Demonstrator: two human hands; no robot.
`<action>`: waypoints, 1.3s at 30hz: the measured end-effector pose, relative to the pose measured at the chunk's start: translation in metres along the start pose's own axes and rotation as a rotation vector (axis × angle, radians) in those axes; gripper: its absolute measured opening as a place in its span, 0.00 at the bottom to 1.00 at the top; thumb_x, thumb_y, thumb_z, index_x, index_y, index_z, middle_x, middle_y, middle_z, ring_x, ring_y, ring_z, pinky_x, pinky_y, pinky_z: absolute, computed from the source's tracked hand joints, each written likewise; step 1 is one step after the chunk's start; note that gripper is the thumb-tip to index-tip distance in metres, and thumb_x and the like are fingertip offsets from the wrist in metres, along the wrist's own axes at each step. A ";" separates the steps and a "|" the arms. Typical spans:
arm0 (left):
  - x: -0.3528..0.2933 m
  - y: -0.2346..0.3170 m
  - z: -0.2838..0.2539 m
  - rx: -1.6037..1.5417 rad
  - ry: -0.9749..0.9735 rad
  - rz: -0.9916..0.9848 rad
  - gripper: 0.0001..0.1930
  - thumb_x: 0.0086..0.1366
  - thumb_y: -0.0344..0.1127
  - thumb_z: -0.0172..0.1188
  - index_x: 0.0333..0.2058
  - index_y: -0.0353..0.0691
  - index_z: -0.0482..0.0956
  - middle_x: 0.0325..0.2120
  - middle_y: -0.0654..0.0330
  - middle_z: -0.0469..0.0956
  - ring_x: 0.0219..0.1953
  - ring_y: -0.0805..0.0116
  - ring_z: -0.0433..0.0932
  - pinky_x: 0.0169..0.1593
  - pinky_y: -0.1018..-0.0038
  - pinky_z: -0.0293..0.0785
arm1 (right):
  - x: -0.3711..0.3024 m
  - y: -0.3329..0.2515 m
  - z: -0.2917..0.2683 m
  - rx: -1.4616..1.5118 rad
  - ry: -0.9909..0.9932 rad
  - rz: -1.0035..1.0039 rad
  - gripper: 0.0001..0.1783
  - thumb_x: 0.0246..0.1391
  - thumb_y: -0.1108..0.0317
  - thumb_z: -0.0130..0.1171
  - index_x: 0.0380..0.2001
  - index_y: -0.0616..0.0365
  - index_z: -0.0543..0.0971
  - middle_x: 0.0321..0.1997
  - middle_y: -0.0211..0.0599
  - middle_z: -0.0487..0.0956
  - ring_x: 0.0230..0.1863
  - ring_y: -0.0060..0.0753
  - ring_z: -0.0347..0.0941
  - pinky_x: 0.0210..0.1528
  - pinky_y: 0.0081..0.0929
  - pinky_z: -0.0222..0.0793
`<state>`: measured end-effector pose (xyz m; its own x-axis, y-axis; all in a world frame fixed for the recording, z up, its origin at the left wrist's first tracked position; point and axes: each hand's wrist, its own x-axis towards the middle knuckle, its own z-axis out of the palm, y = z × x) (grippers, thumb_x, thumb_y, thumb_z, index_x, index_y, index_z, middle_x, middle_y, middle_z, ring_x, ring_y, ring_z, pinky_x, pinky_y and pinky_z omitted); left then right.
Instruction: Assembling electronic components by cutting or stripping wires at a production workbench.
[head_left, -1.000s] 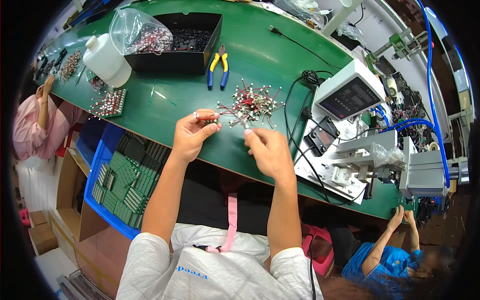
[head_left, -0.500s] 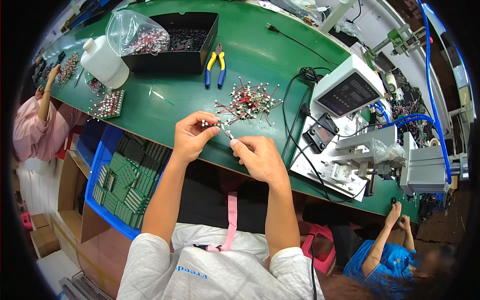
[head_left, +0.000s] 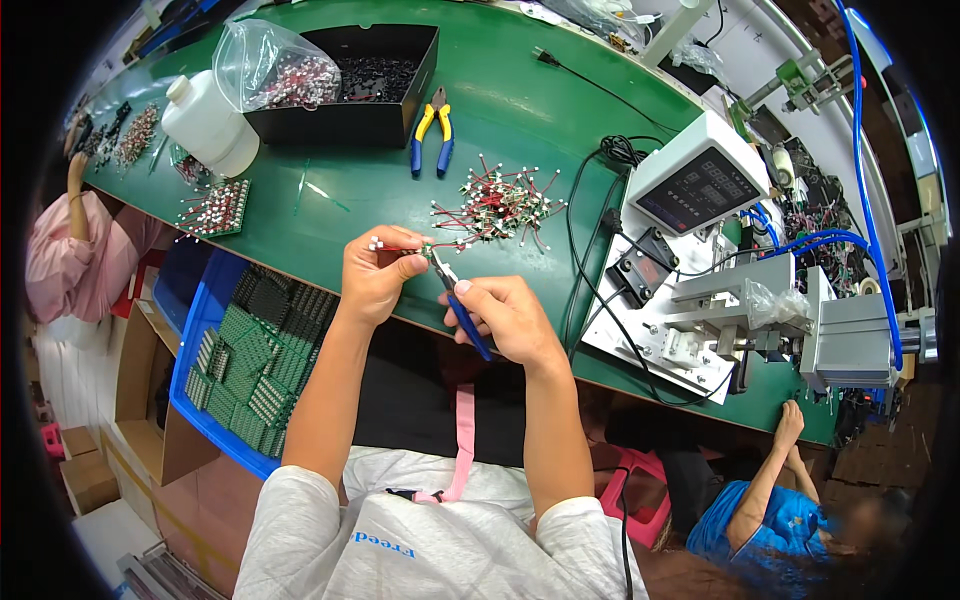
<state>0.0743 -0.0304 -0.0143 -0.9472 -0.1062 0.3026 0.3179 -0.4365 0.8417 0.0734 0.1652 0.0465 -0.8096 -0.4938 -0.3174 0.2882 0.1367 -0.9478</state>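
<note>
My left hand (head_left: pixel 372 282) is closed in a pinch on a small green circuit board (head_left: pixel 426 249) with red wires. A white plug (head_left: pixel 376 244) on a wire sticks out past its fingers. My right hand (head_left: pixel 512 316) grips a pair of blue-handled cutters (head_left: pixel 468 324), whose metal jaws reach the edge of the board beside my left fingertips. Just beyond both hands lies a loose pile of wired boards (head_left: pixel 505 200) with red leads and white plugs.
Yellow-and-blue pliers (head_left: pixel 432 130) lie by a black box (head_left: pixel 345 125) of parts. A white bottle (head_left: pixel 208 125) stands left. At right are a display unit (head_left: pixel 700 170) and a pneumatic press (head_left: pixel 760 310). A blue crate (head_left: pixel 192 335) holds green boards. Co-workers sit at both sides.
My left hand has shifted slightly left with the board. The cutters have turned in my right hand, so their blue handles now show. Both co-workers' hands have moved.
</note>
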 end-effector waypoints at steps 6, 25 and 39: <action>0.001 0.002 -0.005 -0.301 0.037 -0.065 0.12 0.53 0.16 0.63 0.36 0.34 0.78 0.38 0.52 0.78 0.36 0.69 0.76 0.45 0.77 0.74 | 0.004 -0.001 0.000 0.260 0.004 0.015 0.21 0.59 0.57 0.50 0.32 0.69 0.81 0.23 0.38 0.78 0.20 0.25 0.71 0.24 0.16 0.64; 0.004 0.003 0.010 0.156 0.008 -0.063 0.11 0.55 0.16 0.60 0.38 0.31 0.78 0.41 0.54 0.74 0.39 0.68 0.73 0.46 0.77 0.72 | -0.011 -0.027 0.003 -0.468 0.268 -0.111 0.19 0.53 0.59 0.53 0.31 0.69 0.79 0.17 0.34 0.73 0.19 0.27 0.61 0.23 0.24 0.58; 0.004 0.008 0.014 0.213 -0.006 -0.003 0.11 0.51 0.15 0.61 0.35 0.33 0.79 0.39 0.54 0.76 0.39 0.69 0.73 0.45 0.79 0.69 | -0.006 -0.012 0.002 -0.452 0.218 -0.076 0.19 0.53 0.58 0.52 0.30 0.66 0.81 0.17 0.39 0.75 0.18 0.33 0.67 0.25 0.27 0.63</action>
<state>0.0741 -0.0218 0.0000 -0.9481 -0.0993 0.3020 0.3173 -0.2380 0.9180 0.0757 0.1647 0.0593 -0.9217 -0.3323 -0.2003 0.0132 0.4890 -0.8722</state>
